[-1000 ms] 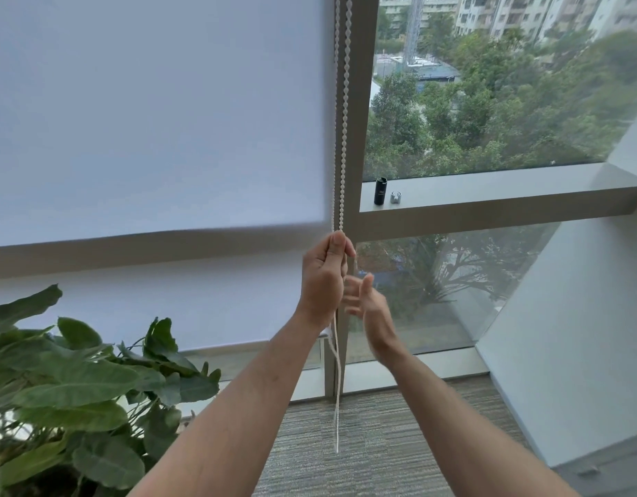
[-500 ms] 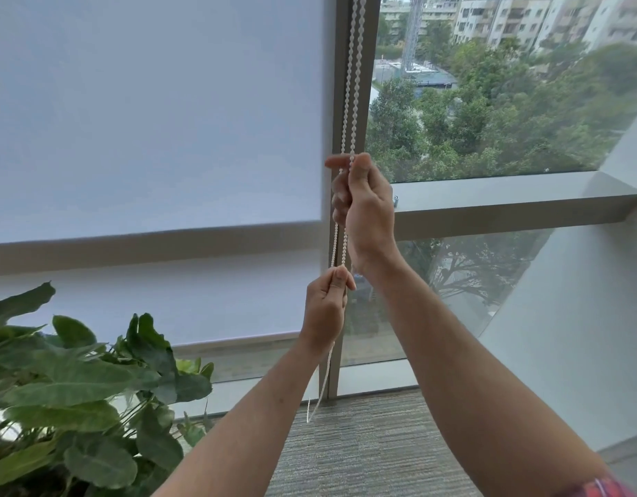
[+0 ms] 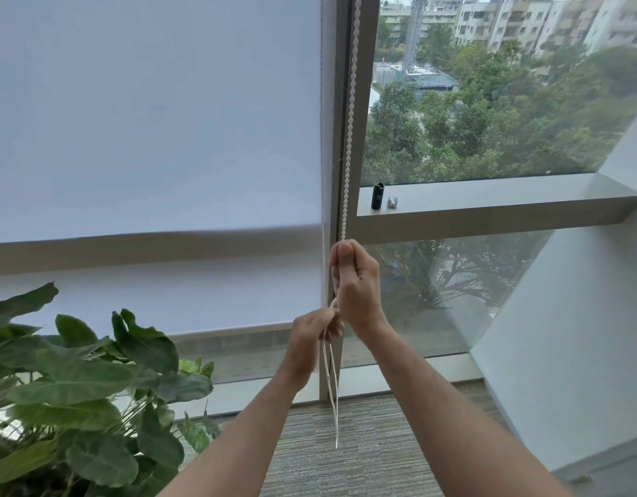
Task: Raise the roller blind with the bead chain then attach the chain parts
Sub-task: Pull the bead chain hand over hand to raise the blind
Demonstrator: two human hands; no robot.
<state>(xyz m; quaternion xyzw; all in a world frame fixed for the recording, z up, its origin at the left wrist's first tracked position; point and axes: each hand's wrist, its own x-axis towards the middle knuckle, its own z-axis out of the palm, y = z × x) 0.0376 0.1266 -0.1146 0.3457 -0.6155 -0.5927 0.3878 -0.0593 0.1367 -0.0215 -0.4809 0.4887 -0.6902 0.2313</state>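
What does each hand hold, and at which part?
Both hold the bead chain: the right hand grips its taut strand below the blind's edge, and the left hand pinches the slack part lower down.

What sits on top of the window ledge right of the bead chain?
On the ledge stand a small black cylinder and, beside it, a small silvery piece. What these parts are is too small to tell.
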